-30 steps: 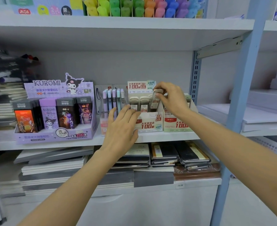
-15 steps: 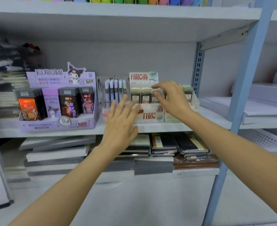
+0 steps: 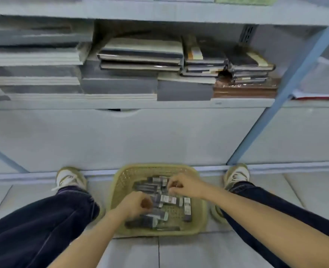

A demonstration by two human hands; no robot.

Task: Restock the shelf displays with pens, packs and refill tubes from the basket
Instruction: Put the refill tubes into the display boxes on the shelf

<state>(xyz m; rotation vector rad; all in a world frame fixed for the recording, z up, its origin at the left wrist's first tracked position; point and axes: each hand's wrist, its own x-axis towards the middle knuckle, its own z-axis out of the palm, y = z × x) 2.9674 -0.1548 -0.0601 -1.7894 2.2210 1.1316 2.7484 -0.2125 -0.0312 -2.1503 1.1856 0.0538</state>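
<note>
A person bends over a yellow woven basket (image 3: 199, 211) on the tiled floor (image 3: 132, 252), both hands lowered inside it among a scatter of dark refill packs (image 3: 168, 199); the left hand (image 3: 134, 205) curls its fingers over the basket's near-left part; the right hand (image 3: 185, 185) bunches its fingers at the basket's far side; blur hides whether either pinches a pack; 2 pale shoes (image 3: 68, 177) flank the basket; stacked notebooks (image 3: 140, 55) fill the shelf (image 3: 121, 104) above and beyond the basket.

One basket (image 3: 121, 176); two hands (image 3: 134, 205) (image 3: 185, 185); two shoes (image 3: 69, 177) (image 3: 236, 175); packs (image 3: 167, 199) too blurred to count.
</note>
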